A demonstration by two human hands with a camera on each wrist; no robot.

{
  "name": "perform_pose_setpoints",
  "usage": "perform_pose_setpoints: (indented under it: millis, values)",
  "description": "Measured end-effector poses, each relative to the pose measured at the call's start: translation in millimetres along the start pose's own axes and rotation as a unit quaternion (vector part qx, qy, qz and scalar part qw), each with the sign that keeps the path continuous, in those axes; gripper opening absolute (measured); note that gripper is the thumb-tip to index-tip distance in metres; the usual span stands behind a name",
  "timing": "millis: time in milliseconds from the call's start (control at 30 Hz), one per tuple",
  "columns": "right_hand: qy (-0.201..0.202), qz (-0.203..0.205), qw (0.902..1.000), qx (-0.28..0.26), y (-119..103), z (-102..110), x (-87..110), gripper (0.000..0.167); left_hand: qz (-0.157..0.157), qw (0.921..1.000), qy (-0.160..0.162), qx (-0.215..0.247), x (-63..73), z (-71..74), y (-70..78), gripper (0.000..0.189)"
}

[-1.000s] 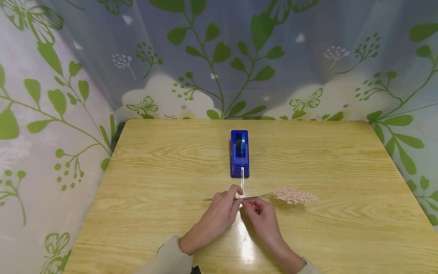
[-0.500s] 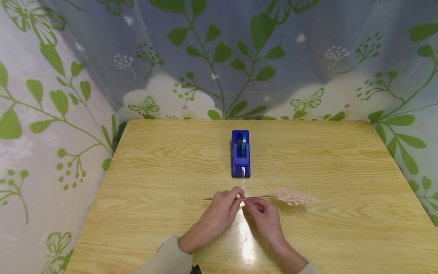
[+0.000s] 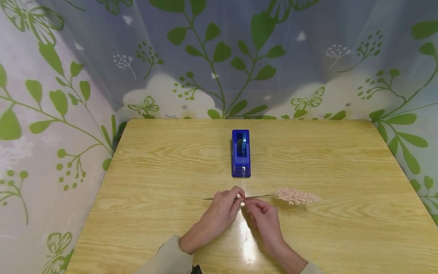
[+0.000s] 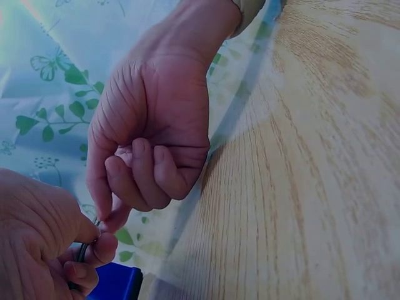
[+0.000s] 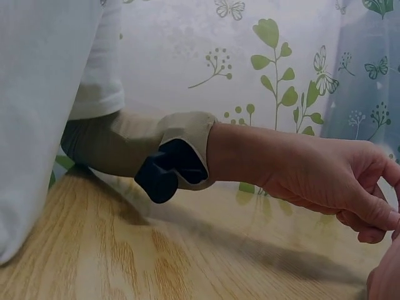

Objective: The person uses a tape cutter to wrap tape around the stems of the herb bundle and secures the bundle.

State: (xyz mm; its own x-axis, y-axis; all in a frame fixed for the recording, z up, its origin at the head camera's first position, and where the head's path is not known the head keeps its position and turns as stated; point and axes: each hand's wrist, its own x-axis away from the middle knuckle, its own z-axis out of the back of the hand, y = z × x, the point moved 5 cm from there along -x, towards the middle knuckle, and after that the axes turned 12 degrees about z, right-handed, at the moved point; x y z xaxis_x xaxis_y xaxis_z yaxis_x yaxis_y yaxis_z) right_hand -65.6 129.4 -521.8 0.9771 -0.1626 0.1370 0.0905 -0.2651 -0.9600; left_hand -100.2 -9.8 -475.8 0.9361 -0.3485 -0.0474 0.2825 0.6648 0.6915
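Head cam shows both hands close together at the fingertips, working on a fluffy pale pink flower spray [image 3: 297,196] with thin stems [image 3: 261,196] that run sideways over the wood-grain table [image 3: 154,171]. Left hand [image 3: 221,208] has the stems pinched between thumb and fingers, with the bare ends poking out past its far side. Right hand [image 3: 267,220] is pinching the stems right next to it, on the flower side; can't tell if there's tape under those fingertips too. Left wrist cam shows the right hand's other fingers curled in toward the palm. Straight ahead of the hands sits a blue tape dispenser [image 3: 241,152], front end toward the person, with a clear strip of tape [image 3: 243,173] coming off it toward the fingers, super faint. Right wrist cam gets the left sleeve [image 5: 187,130] with a black gadget [image 5: 164,172] on the cuff, plus a leafy-print curtain [image 5: 175,69] behind.
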Motion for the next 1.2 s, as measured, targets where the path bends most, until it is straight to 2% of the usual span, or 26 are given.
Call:
perform_pose_setpoints:
  millis: [100, 233, 367, 467, 533, 567, 600, 633, 700, 733, 800, 867, 933, 1000, 1033, 1133, 1200]
  values:
    - [-0.019, -0.002, 0.9975, -0.068, 4.0, -2.5, 0.1, 0.011, -0.001, 1.0000, 0.002, 0.005, 0.1, 0.1, 0.7, 0.007]
    - [-0.047, -0.026, 0.9866, -0.154, 8.3, -6.1, -0.2, 0.010, 0.002, 1.0000, 0.004, 0.009, -0.5, 0.1, 1.5, 0.007]
    - [-0.085, -0.049, 0.9763, -0.193, 8.6, -8.6, -0.7, 0.010, -0.001, 0.9999, 0.007, 0.009, -0.9, 0.4, 1.8, 0.007]
    - [-0.107, -0.058, 0.9807, -0.153, 6.1, -9.2, -1.2, 0.010, -0.002, 0.9999, 0.010, 0.007, -1.1, 0.7, 0.9, 0.007]
    - [-0.139, -0.026, 0.9890, -0.042, -2.3, -9.6, -0.6, 0.009, -0.001, 0.9999, 0.008, 0.008, -1.2, 0.7, -0.2, 0.008]
    - [-0.166, 0.000, 0.9857, 0.031, -9.0, -10.4, 0.6, 0.009, -0.001, 0.9999, 0.008, 0.008, -1.3, 0.7, -1.0, 0.008]
    - [-0.193, 0.036, 0.9751, 0.103, -17.4, -11.5, 2.4, 0.009, 0.000, 0.9999, 0.006, 0.008, -1.5, 0.6, -1.5, 0.008]
    - [-0.216, 0.083, 0.9569, 0.176, -27.7, -12.9, 4.5, 0.010, 0.000, 1.0000, 0.005, 0.009, -1.7, 0.7, -1.9, 0.009]
    - [-0.247, 0.193, 0.9040, 0.291, -52.2, -16.0, 8.5, 0.011, -0.002, 0.9999, 0.002, 0.011, -2.2, 0.9, -2.5, 0.011]
    - [-0.257, 0.242, 0.8774, 0.325, -64.4, -17.8, 9.9, 0.012, -0.004, 0.9999, 0.002, 0.013, -2.5, 1.3, -2.5, 0.011]
    - [-0.250, 0.316, 0.8335, 0.378, -85.2, -20.0, 6.5, 0.015, -0.012, 0.9998, 0.009, 0.010, -3.0, 2.6, -2.0, 0.011]
    - [-0.239, 0.358, 0.7902, 0.437, -98.3, -21.8, -4.5, 0.017, -0.023, 0.9995, 0.019, 0.007, -3.4, 3.7, -1.8, 0.011]
    - [-0.253, 0.350, 0.7551, 0.493, -100.5, -24.0, -20.5, 0.013, -0.032, 0.9990, 0.030, 0.004, -3.4, 4.6, -1.9, 0.010]
    - [-0.295, 0.302, 0.7329, 0.534, -93.6, -24.3, -36.5, 0.022, -0.039, 0.9985, 0.039, -0.002, -3.2, 4.7, -2.4, 0.009]
    - [-0.324, 0.272, 0.7283, 0.539, -88.7, -23.8, -42.6, 0.026, -0.041, 0.9983, 0.042, -0.005, -3.1, 4.5, -2.6, 0.009]
    - [-0.400, 0.180, 0.7360, 0.516, -74.2, -19.9, -53.7, 0.039, -0.048, 0.9976, 0.048, -0.014, -3.0, 3.4, -2.7, 0.009]
    - [-0.427, 0.148, 0.7450, 0.490, -69.2, -16.6, -56.8, 0.041, -0.057, 0.9969, 0.052, -0.018, -3.0, 3.2, -1.9, 0.009]
